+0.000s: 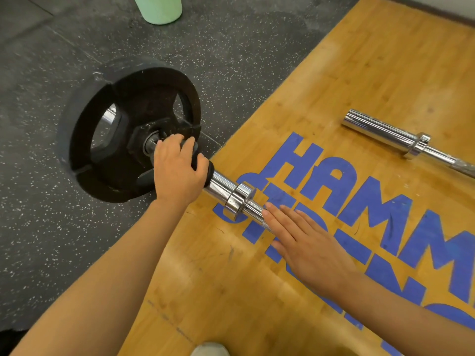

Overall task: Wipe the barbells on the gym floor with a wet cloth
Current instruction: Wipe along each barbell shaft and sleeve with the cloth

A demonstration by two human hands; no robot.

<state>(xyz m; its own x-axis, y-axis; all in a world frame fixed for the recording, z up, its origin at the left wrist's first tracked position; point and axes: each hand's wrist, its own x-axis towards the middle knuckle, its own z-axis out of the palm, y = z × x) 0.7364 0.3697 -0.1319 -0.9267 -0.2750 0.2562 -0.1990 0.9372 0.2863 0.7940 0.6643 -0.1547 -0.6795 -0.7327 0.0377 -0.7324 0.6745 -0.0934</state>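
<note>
Under left hand (pixel 177 173), dark cloth (pixel 199 160) gripped round barbell (pixel 223 187) sleeve; bar axis runs 10-to-4 o'clock. Right hand (pixel 305 242) flat, fingers straight, resting on the shaft at 4 o'clock.

Pale green container (pixel 160 9) stands on speckled rubber floor (pixel 38 73), top edge, cut off. Wooden platform (pixel 334 60) w/ blue lettering (pixel 359 201) at right. Shoe tip (pixel 209 350) at bottom.

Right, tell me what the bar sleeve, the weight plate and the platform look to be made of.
Bar sleeve: polished chromed steel, judging by its mirror-like reflections.
Weight plate: black, matte, likely rubber-coated; scuffed and dull.
Platform: varnished wood strips, possibly bamboo, with visible grain and blue painted lettering.
</note>
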